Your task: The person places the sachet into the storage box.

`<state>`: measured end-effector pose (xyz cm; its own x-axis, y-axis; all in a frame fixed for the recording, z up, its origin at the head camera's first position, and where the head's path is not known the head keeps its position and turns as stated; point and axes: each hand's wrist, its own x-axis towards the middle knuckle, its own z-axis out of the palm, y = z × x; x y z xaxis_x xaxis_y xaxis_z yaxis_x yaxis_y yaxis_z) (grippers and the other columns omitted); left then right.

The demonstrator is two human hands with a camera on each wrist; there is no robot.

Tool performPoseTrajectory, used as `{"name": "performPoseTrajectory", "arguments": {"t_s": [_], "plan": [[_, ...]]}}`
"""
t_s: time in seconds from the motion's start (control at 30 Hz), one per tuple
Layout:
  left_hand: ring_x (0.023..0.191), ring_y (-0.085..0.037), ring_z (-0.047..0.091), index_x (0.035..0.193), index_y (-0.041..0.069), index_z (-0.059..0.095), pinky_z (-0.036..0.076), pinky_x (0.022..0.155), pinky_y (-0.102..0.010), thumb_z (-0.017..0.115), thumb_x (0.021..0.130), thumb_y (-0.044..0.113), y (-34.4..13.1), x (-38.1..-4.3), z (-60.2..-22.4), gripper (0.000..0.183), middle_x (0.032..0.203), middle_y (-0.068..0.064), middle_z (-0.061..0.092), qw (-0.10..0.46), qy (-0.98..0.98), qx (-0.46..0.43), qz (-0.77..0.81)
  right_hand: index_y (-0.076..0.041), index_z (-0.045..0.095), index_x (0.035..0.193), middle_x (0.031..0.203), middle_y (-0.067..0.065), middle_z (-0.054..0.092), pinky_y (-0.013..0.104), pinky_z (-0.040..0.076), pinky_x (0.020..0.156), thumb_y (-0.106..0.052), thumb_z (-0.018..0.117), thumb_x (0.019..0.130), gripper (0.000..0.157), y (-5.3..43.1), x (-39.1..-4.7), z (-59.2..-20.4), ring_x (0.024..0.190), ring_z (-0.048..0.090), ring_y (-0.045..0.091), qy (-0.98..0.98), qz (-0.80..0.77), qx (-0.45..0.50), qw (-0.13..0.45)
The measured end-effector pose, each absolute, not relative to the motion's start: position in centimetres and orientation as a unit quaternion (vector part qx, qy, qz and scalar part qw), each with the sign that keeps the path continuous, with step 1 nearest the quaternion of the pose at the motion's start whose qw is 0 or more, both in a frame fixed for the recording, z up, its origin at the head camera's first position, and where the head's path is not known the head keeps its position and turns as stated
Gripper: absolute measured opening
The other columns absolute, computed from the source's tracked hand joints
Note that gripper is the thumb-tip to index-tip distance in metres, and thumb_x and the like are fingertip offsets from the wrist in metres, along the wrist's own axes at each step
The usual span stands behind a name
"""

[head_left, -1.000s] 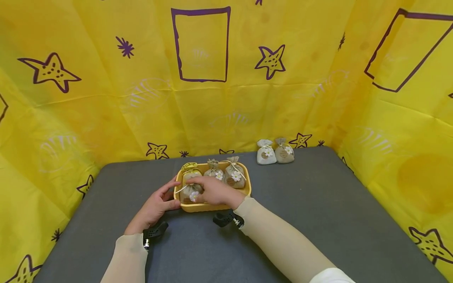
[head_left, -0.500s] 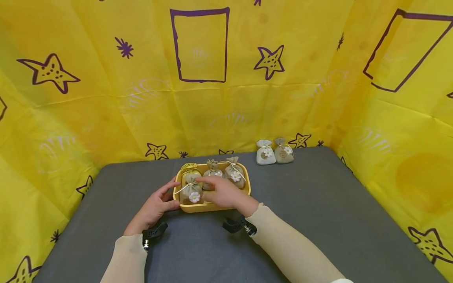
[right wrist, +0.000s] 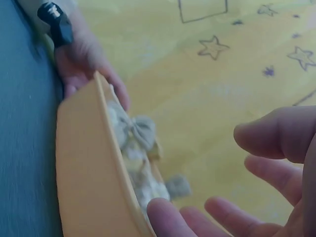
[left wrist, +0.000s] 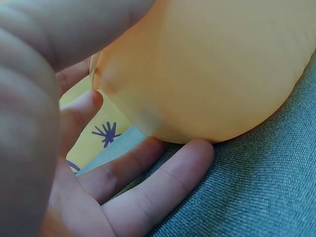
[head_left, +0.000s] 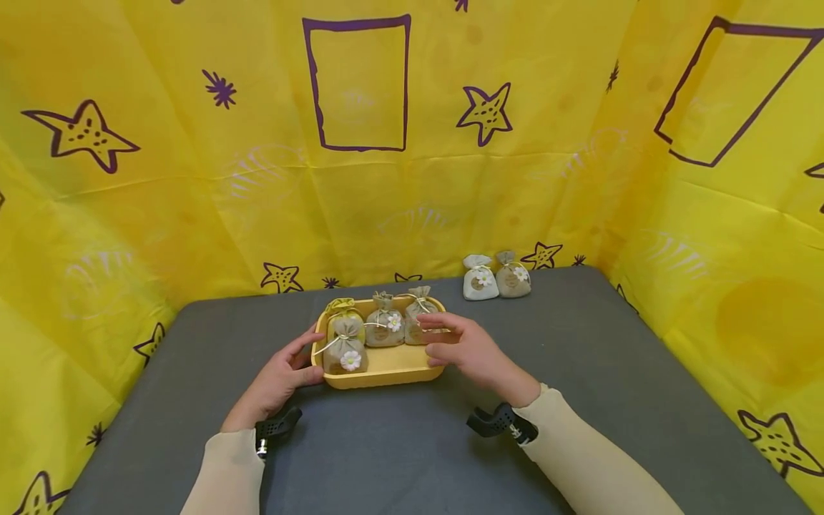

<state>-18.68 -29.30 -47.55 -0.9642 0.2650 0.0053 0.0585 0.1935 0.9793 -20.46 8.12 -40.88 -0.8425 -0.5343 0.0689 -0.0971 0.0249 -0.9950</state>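
A yellow plastic basket [head_left: 386, 378] sits on the grey table, holding several small drawstring sachets. A grey-beige sachet with a white flower [head_left: 345, 350] stands at its front left, partly hiding a yellow-topped sachet [head_left: 340, 305]. Two more beige sachets, one in the middle [head_left: 384, 327] and one at the back right [head_left: 415, 315], line the rear. My left hand [head_left: 273, 383] holds the basket's left end, thumb at the front corner; its fingertips touch the wall [left wrist: 212, 74] in the left wrist view. Empty, with fingers parted, my right hand [head_left: 473, 357] overlaps the basket's right end.
A white sachet [head_left: 481, 281] and a brown sachet [head_left: 513, 281] stand side by side at the table's back right. Yellow patterned cloth [head_left: 360, 214] encloses the back and sides of the grey table [head_left: 386, 450].
My right hand has let go of the front-left sachet and moved right, to the basket's right end. The sachet stays in the basket. My left hand keeps its place at the left end.
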Motion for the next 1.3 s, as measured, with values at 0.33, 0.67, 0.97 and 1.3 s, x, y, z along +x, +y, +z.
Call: {"name": "performPoseTrajectory", "arguments": {"t_s": [0.33, 0.67, 0.97, 1.3], "plan": [[0.14, -0.042, 0.033, 0.15, 0.011, 0.042, 0.05, 0.092, -0.03, 0.073, 0.092, 0.013, -29.3, -18.6, -47.6, 0.065, 0.166, -0.002, 0.01, 0.082, 0.77, 0.104, 0.624, -0.002, 0.049, 0.144, 0.146, 0.026, 0.044, 0.047, 0.055, 0.085, -0.009, 0.067, 0.096, 0.052, 16.0, -20.9, -42.1, 0.13, 0.043, 0.049, 0.726, -0.648, -0.179, 0.145], [0.143, -0.04, 0.028, 0.149, 0.01, 0.043, 0.048, 0.094, -0.026, 0.073, 0.093, 0.015, -29.3, -18.6, -47.6, 0.064, 0.166, 0.002, 0.01, 0.085, 0.772, 0.095, 0.622, -0.007, 0.038, 0.151, 0.153, 0.031, 0.026, 0.056, 0.048, 0.093, -0.01, 0.058, 0.102, 0.053, 24.1, -20.8, -44.8, 0.132, 0.039, 0.047, 0.696, -0.7, -0.093, 0.129], [0.143, -0.04, 0.027, 0.148, 0.009, 0.043, 0.048, 0.094, -0.026, 0.072, 0.093, 0.014, -29.3, -18.5, -47.5, 0.063, 0.166, 0.003, 0.01, 0.082, 0.772, 0.094, 0.623, -0.018, 0.038, 0.151, 0.158, 0.026, 0.01, 0.047, 0.052, 0.091, -0.01, 0.048, 0.106, 0.047, 28.2, -21.1, -46.9, 0.127, 0.046, 0.022, 0.65, -0.744, -0.067, 0.137], [0.142, -0.039, 0.03, 0.149, 0.008, 0.042, 0.049, 0.092, -0.027, 0.073, 0.093, 0.013, -29.1, -18.6, -47.3, 0.065, 0.166, 0.003, 0.01, 0.083, 0.768, 0.092, 0.628, -0.014, 0.018, 0.159, 0.162, 0.021, 0.0, 0.045, 0.051, 0.093, -0.01, 0.048, 0.106, 0.061, 29.5, -23.9, -47.4, 0.14, 0.023, 0.032, 0.632, -0.76, -0.054, 0.143]]}}
